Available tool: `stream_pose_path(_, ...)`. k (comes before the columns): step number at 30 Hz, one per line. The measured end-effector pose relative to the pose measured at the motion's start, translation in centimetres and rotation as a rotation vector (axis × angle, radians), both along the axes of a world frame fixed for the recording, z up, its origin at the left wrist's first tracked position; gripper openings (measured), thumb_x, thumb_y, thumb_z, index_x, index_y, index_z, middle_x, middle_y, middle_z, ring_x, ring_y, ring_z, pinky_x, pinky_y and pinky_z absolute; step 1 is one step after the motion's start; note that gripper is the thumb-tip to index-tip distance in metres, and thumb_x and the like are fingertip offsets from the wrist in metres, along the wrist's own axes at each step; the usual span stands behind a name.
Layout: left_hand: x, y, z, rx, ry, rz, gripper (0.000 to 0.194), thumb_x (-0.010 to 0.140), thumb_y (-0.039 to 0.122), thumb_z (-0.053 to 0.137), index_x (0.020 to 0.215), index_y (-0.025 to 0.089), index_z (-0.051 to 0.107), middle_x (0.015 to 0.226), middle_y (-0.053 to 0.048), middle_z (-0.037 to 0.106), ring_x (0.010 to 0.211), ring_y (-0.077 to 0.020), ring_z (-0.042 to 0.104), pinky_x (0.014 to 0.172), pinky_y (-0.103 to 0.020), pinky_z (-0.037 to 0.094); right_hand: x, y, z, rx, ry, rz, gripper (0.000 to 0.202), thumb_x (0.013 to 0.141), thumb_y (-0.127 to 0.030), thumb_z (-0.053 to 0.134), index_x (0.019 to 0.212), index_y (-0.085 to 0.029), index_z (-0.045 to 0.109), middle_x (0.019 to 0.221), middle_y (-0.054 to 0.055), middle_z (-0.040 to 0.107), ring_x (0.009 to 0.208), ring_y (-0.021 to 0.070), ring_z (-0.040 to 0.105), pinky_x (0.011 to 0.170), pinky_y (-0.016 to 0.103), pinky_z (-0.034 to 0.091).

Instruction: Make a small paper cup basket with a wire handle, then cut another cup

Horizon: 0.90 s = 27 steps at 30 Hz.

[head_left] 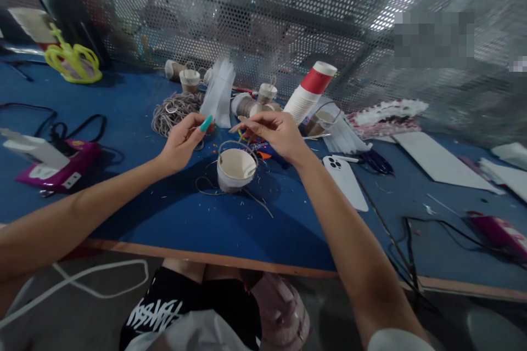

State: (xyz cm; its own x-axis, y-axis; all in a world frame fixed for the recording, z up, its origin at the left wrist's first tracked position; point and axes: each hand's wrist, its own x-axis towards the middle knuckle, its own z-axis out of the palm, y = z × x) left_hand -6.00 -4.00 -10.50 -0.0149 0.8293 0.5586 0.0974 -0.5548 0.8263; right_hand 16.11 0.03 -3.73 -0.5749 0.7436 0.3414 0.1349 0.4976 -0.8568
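A small pale paper cup with a cord handle arched over its rim stands upright on the blue table, and loose cord ends trail from its base. Above and left of it is my left hand, thumb and fingers pinched together. My right hand is above and right of the cup, its fingertips also closed in a pinch. The hands face each other, apart and touching neither cup nor table. Whatever lies in either pinch is too small to make out. A tangled bundle of grey-brown cord lies behind my left hand.
Behind my hands are a leaning stack of paper cups, cord spools and small cord-wrapped cups. A white phone lies right; a purple power strip sits left. A perforated metal screen borders the back.
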Motion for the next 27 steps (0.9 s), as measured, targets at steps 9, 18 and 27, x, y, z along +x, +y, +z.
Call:
stream_pose_path(9,0.6,0.6,5.1,0.367,0.559,0.109,0.045,0.091,0.062,0.04,0.085,0.02,0.056,0.08,-0.006,0.053,0.081,-0.0225,0.05,0.08,-0.039,0.042,-0.8,-2.0,1.1,0.478,-0.168,-0.152,0.034,0.09,-0.039,0.058,0.063,-0.018,0.056,0.059,-0.002,0.054,0.057,0.0091,0.044,0.059,0.026,0.035)
stream_pose_path(18,3.8,1.8,8.2,0.392,0.662,-0.047,0.029,0.09,0.048,0.045,0.081,0.02,0.048,0.081,-0.007,0.052,0.077,-0.0214,0.048,0.075,-0.035,0.039,-0.6,-2.1,1.5,0.098,0.053,-0.022,0.043,0.084,-0.049,0.06,0.056,-0.021,0.045,0.046,-0.005,0.044,0.043,0.0085,0.038,0.044,0.025,0.029)
stream_pose_path(27,3.6,2.4,7.2,0.357,0.693,-0.011,0.011,0.085,0.025,0.047,0.076,0.022,0.043,0.07,-0.002,0.042,0.062,-0.0172,0.039,0.073,-0.037,0.037,-0.7,-1.5,1.0,0.101,-0.007,-0.014,0.046,0.088,-0.045,0.058,0.052,-0.022,0.039,0.044,-0.006,0.04,0.043,0.0076,0.036,0.046,0.026,0.028)
